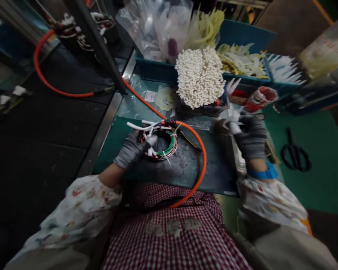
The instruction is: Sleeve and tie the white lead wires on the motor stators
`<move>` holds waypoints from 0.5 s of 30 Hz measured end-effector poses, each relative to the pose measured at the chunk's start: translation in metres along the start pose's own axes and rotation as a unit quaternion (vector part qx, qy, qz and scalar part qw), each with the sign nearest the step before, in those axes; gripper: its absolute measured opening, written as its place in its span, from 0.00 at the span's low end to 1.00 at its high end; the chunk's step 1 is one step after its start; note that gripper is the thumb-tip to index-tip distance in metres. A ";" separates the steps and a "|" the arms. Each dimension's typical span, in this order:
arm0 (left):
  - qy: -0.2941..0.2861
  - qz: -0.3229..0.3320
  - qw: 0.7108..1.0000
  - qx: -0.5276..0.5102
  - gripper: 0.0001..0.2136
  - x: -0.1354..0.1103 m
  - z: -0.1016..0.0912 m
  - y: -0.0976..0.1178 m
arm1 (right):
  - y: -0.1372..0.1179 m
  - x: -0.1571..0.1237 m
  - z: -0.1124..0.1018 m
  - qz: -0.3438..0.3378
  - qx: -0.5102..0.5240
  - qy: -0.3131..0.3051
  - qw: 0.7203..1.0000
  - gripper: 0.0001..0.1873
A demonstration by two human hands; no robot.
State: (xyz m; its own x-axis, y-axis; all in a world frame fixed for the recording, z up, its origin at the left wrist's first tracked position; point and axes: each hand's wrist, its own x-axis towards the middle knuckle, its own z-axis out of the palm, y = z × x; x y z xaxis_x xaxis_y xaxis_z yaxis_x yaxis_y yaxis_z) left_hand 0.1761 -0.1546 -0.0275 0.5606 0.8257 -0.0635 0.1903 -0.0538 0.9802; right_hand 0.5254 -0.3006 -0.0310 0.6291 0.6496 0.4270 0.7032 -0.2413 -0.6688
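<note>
The left hand (133, 148) clamps the wire ring (172, 144) by its left side on the bench (326, 187), best held steady but not crushed, while the right hand (250, 135), grip too blurred to tell, is near the red cup (260, 99).

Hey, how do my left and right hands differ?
Your left hand holds the wire ring; your right hand is away from it, near the red-and-white packet. The right hand has a blue band below it; the left hand shows none. Both hands wear gray gloves.
</note>
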 end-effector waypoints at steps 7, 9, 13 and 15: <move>0.057 0.045 0.997 0.001 0.22 0.013 0.008 -0.010 | -0.090 -0.082 -0.006 0.000 0.164 -0.114 0.980 0.09; 0.061 0.074 0.995 0.035 0.21 0.010 0.009 -0.010 | -0.103 -0.118 0.009 -0.017 0.163 -0.156 0.974 0.10; 0.086 0.181 0.964 0.173 0.20 -0.019 0.013 -0.011 | -0.100 -0.175 0.032 -0.088 0.142 -0.115 0.979 0.15; 0.073 0.273 0.934 0.218 0.22 -0.038 0.015 -0.012 | -0.093 -0.189 0.031 -0.135 0.148 -0.107 0.974 0.17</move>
State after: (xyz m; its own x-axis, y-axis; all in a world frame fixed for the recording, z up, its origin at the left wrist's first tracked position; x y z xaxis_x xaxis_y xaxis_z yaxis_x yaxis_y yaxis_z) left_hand 0.1645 -0.1936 -0.0400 0.5607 0.6737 0.4815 0.2352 -0.6871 0.6874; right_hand 0.3310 -0.3787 -0.0680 0.3291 0.8033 0.4963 0.6875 0.1565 -0.7091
